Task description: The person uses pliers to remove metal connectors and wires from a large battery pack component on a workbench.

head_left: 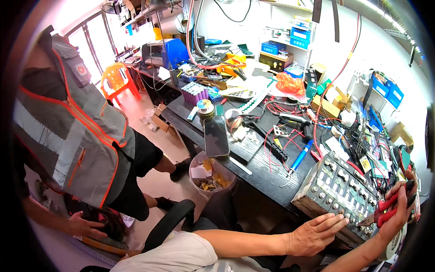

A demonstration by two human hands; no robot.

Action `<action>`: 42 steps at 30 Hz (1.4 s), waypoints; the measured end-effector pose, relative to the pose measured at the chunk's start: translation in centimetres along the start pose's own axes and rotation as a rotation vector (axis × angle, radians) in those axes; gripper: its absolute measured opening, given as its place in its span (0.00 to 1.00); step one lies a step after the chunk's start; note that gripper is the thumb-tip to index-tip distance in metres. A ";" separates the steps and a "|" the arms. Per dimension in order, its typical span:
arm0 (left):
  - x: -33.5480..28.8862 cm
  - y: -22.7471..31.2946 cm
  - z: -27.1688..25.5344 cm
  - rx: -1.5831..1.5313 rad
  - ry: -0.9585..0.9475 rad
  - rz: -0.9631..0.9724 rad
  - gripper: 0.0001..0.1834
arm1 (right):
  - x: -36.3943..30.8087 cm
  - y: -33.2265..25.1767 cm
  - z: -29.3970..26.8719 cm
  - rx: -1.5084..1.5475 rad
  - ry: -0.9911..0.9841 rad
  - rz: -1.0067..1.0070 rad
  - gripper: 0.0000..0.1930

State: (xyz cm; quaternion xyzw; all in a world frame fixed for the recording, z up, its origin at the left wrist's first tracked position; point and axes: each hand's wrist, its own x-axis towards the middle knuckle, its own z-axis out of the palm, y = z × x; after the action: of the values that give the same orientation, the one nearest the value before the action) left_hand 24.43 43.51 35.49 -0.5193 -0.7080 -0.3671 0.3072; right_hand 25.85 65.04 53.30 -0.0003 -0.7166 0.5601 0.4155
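Note:
A boxy battery pack (322, 182) with rows of metal terminals sits tilted at the table's front right. My left hand (313, 235) reaches to its near edge, palm down with the fingers stretched out; their tips are at the row of round terminals, and whether they touch is hard to tell. At the far right, my right hand (395, 216) is closed around red-handled pliers (384, 212). The pliers' jaws point left, over the pack's near right corner, close to my left fingertips.
A phone (216, 137) lies on the black table (272, 171) beside a bundle of purple cells (195, 92). Right of them are a blue soldering iron (301, 156) and tangled wires. A waste bin (210, 192) stands below. A person in a grey vest (86, 131) stands left.

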 end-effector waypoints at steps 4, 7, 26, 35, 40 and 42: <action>0.0 0.1 0.2 -0.021 0.008 -0.014 0.13 | -0.5 0.0 0.2 -0.021 0.026 -0.020 0.25; 0.0 0.3 -0.1 -0.033 0.003 -0.025 0.13 | -0.7 0.0 0.3 -0.020 0.052 -0.011 0.26; 0.3 0.5 -0.7 -0.052 -0.023 -0.034 0.14 | -0.7 -0.8 0.5 0.037 0.083 -0.014 0.26; 2.5 1.9 -5.1 -0.408 0.112 -0.133 0.17 | -0.7 -1.2 0.8 -0.008 0.101 -0.015 0.27; 5.8 0.6 -13.6 -0.174 0.327 -0.132 0.26 | -0.8 -2.0 1.3 -0.040 0.069 0.010 0.24; 5.7 0.6 -13.1 -0.281 0.212 -0.169 0.26 | -0.7 -1.3 1.9 0.016 0.055 0.004 0.22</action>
State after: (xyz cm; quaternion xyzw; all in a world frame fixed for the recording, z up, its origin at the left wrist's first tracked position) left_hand 24.16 35.48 47.35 -0.4543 -0.6544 -0.5394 0.2728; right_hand 25.78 62.65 53.89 -0.0139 -0.7004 0.5666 0.4338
